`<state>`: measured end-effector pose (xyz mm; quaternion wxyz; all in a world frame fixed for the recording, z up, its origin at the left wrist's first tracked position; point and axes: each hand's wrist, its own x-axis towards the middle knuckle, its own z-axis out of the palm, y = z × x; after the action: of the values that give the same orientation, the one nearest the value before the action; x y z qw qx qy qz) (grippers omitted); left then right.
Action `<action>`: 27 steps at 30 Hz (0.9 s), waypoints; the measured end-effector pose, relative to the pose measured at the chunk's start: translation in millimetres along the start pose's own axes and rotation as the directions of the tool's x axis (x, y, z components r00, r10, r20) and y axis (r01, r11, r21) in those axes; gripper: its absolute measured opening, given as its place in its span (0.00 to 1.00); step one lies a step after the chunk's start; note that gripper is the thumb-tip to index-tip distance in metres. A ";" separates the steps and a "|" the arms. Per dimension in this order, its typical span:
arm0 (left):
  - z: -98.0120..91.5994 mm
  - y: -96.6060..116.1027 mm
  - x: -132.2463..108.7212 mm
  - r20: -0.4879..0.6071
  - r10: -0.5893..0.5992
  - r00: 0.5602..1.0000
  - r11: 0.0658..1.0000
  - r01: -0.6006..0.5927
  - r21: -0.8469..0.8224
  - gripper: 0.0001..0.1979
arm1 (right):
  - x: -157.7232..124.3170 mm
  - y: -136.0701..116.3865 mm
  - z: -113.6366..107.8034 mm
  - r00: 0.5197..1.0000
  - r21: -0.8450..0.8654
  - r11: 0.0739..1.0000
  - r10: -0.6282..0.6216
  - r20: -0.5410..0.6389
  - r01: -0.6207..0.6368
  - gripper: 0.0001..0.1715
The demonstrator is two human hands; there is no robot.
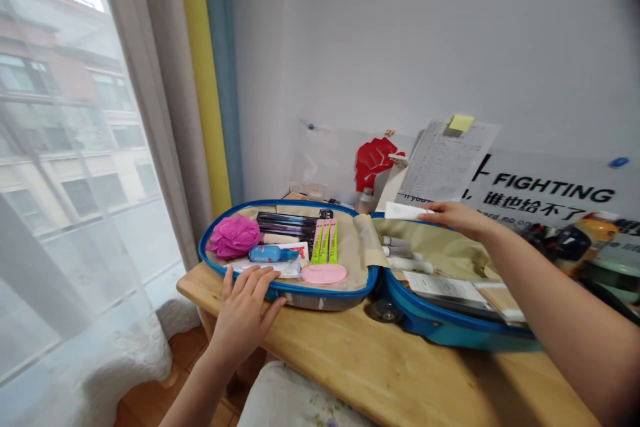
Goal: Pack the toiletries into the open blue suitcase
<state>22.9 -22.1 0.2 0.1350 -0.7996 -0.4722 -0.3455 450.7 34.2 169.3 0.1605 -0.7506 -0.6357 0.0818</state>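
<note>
An open blue suitcase lies on a wooden desk. My left hand rests on the front rim of its left half, fingers spread, holding nothing. That half holds a pink mesh puff, a blue bottle, three green-and-pink tubes, a pink oval case and dark long packs. Above the back rim of the right half, my right hand grips a white flat item by its right end. Below it in the right half lie white tubes and a white printed packet.
The wooden desk runs along the wall. Papers and a small bottle stand behind the suitcase. Clutter is at the right. A curtain and window are at the left, and white fabric is below the desk edge.
</note>
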 end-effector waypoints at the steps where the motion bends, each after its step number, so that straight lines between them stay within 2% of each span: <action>1: -0.2 -0.2 0.0 0.005 0.000 1.000 1.000 0.000 -0.001 0.16 | 3.1 -14.9 6.3 1.000 0.018 0.999 -0.028 0.010 0.028 0.25; 3: -0.8 -0.6 0.1 0.009 0.001 1.000 1.000 -0.001 -0.004 0.17 | 10.4 -50.3 27.7 0.994 0.040 0.995 -0.098 0.057 0.096 0.24; 8: -1.6 0.1 0.7 0.001 0.000 1.000 1.000 0.000 -0.007 0.16 | 27.0 -142.9 98.7 0.956 0.022 0.968 -0.249 0.158 0.249 0.19; 12: -1.3 1.7 1.2 -0.007 -0.010 1.000 1.000 0.010 -0.012 0.16 | 35.6 -188.5 140.8 0.931 -0.041 0.948 -0.302 0.203 0.317 0.19; 15: -1.8 2.8 1.7 -0.006 -0.016 1.000 1.000 0.016 -0.023 0.16 | 39.2 -203.3 160.2 0.914 -0.075 0.928 -0.340 0.223 0.364 0.19; 18: -2.6 3.3 1.8 0.001 -0.024 1.000 0.999 0.024 -0.030 0.16 | 40.3 -207.6 172.0 0.890 -0.085 0.906 -0.385 0.243 0.415 0.20; 27: -1.0 1.6 0.3 0.013 -0.024 1.000 0.999 0.024 -0.046 0.16 | 38.3 -208.0 183.7 0.856 -0.099 0.863 -0.466 0.227 0.496 0.20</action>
<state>23.9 -23.3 1.3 0.1097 -0.7989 -0.4745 -0.3529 204.5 126.1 72.4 0.0544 -0.5660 -0.8202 0.0629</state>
